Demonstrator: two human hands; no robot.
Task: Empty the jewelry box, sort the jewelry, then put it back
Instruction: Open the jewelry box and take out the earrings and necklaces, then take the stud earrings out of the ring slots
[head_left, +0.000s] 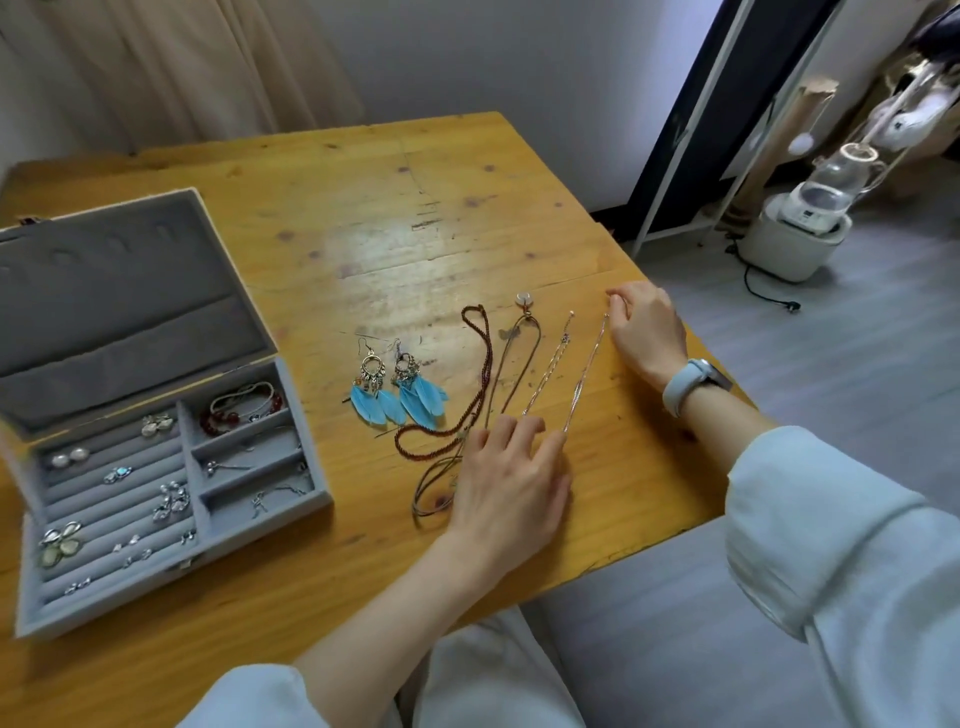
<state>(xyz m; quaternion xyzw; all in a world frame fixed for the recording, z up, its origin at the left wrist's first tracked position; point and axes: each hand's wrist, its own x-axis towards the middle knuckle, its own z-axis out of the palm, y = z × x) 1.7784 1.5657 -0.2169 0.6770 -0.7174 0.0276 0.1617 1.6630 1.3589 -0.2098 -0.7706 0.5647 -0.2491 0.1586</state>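
An open grey velvet jewelry box (31, 613) sits at the left of the wooden table (395, 218), holding several earrings, rings and a red bead bracelet (228, 415). On the table lie a pair of blue feather earrings (397, 397), a dark beaded necklace (480, 374), a cord necklace with a pale pendant (523, 332) and two thin chains (584, 374). My left hand (511, 483) rests with straight fingers on the lower ends of the necklaces. My right hand (647, 332), a watch on its wrist, pinches the top end of the rightmost chain.
The table's right edge runs close beside my right hand. Beyond it on the grey floor stand a white appliance with a glass kettle (810, 218), its black cord, and a white metal rack (696, 135). A beige curtain (171, 67) hangs behind the table.
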